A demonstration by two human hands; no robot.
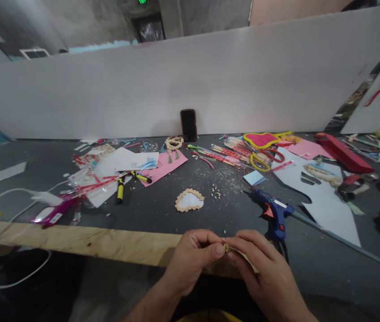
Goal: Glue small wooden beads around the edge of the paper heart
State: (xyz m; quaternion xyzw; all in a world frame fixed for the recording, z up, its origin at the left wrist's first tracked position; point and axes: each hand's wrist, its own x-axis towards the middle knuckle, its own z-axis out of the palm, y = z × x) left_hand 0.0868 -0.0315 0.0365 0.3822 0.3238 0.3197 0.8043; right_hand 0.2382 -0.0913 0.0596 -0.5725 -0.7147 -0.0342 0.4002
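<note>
My left hand (193, 259) and my right hand (263, 273) meet at the table's near edge, both pinched on a tiny tan piece (226, 246) held between the fingertips. I cannot make out what the piece is. Just beyond the hands a white heart shape edged with tan beads (189, 200) lies flat on the dark table (156, 210). A few loose tan bits (215, 193) are scattered next to it. A blue glue gun (275, 213) lies right of the heart, close to my right hand.
A wooden plank (86, 241) runs along the near edge. Yellow-handled pliers (120, 188), pink paper (166, 166), red sticks (225, 154), yellow scissors (260, 162), white paper (324, 197) and a black phone (188, 125) against the white partition. A white cable (5, 197) loops at left.
</note>
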